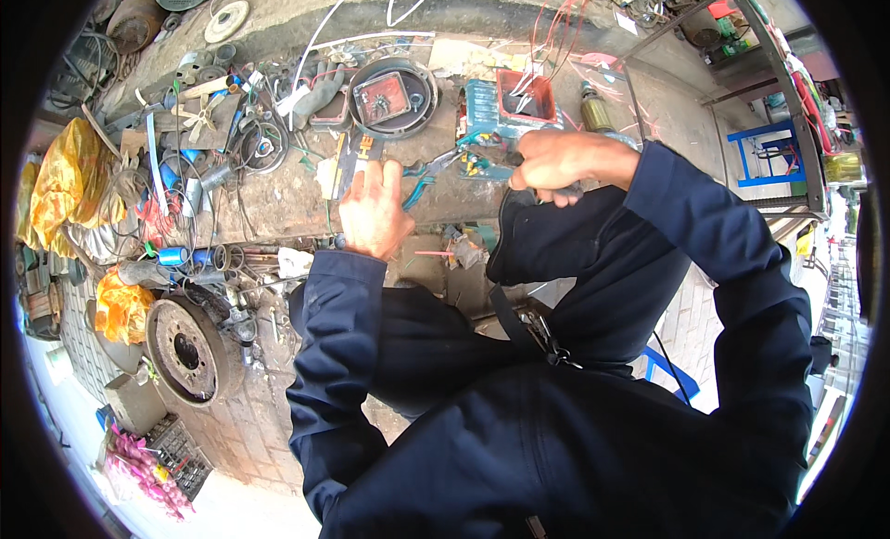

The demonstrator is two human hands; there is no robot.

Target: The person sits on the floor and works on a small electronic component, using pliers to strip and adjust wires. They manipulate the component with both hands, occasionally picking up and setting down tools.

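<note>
two hands: l hand (374, 213), fingers curled at 1 flat dark strip (348, 164), gripping or just touching, can't tell; r hand (552, 161), fingers bent, grip hidden, near at least 2 teal-handled tools (478, 139). strip's on work surface (287, 205), long axis away from person, far end slightly r. beyond: 1 round pan (400, 128), 1 red-rimmed box (530, 119).

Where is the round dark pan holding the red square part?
In the head view, the round dark pan is in the upper half, just left of centre, beyond the left hand and left of the red box.
</note>
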